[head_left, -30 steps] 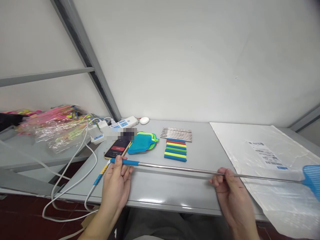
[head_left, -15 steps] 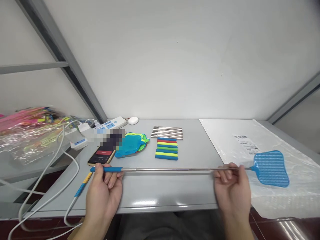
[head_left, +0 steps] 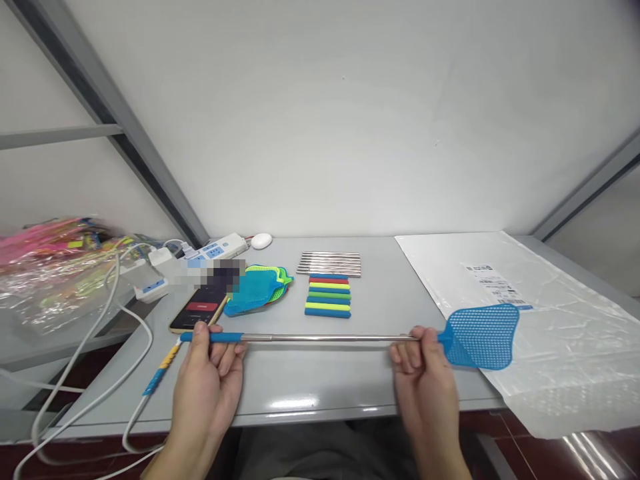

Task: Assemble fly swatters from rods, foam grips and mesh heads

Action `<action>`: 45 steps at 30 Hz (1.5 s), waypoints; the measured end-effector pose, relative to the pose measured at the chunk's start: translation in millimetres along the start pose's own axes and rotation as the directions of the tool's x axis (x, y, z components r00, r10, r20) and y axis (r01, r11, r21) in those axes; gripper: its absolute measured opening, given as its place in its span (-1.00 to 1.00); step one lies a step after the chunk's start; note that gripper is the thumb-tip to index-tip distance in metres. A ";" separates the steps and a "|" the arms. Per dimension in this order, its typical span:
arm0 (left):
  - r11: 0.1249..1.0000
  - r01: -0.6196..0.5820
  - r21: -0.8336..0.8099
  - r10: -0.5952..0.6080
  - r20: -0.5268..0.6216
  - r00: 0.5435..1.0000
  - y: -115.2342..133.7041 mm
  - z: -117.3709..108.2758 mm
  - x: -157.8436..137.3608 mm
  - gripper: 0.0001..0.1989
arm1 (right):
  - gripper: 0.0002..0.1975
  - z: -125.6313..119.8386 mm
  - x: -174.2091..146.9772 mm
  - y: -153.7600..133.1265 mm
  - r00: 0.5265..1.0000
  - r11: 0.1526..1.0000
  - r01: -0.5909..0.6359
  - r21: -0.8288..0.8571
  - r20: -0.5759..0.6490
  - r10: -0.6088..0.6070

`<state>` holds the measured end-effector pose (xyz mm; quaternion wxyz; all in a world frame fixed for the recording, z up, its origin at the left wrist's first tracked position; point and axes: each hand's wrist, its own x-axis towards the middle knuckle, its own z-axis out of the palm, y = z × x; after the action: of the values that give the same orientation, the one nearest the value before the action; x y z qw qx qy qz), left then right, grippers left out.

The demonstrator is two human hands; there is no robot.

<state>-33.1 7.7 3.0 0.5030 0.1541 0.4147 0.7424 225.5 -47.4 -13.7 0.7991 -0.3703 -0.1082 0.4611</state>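
Observation:
A fly swatter (head_left: 320, 338) with a telescopic metal shaft lies level across both my hands, above the front of the grey table. My left hand (head_left: 210, 380) is closed around its blue handle. Near the head end, my right hand (head_left: 425, 380) pinches the shaft. The blue mesh head (head_left: 483, 337) sticks out to the right, partly over a white bag. Beyond the shaft lie a row of coloured handle sleeves (head_left: 329, 295), several metal rods (head_left: 329, 263) and a stack of loose swatter heads (head_left: 257, 290).
A phone (head_left: 200, 303) lies left of the stack, near a white power strip (head_left: 220, 250) and a white mouse-like object (head_left: 261, 241). White cables (head_left: 105, 293) loop over the left edge. Clear plastic packaging (head_left: 60, 273) is piled at far left; a white mailing bag (head_left: 540, 320) covers the right side.
My right hand has moved left, toward my left hand, and the swatter's shaft has become shorter. The blue head came left with it. My left hand stays on the handle.

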 end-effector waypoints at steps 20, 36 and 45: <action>0.999 0.010 -0.036 -0.011 -0.046 0.999 4.1 -2.4 1.4 -0.71 | -0.81 4.3 -1.6 -9.1 0.953 0.973 0.221 0.059 -0.225 -0.203; 0.996 0.081 0.031 -0.081 -0.002 0.997 -16.4 11.6 -23.3 -0.70 | -0.71 35.9 -26.1 32.3 0.975 0.996 0.040 -0.074 -0.216 -0.055; 0.986 0.112 0.121 -0.133 0.186 0.974 -37.5 53.9 -65.5 -0.67 | -0.65 45.2 -30.4 46.2 0.994 0.999 -0.033 -0.024 -0.109 0.030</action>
<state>54.1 -19.1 19.3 0.5765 0.2271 0.4128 0.6676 155.1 -36.1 -8.8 0.7917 -0.4065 -0.0649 0.4514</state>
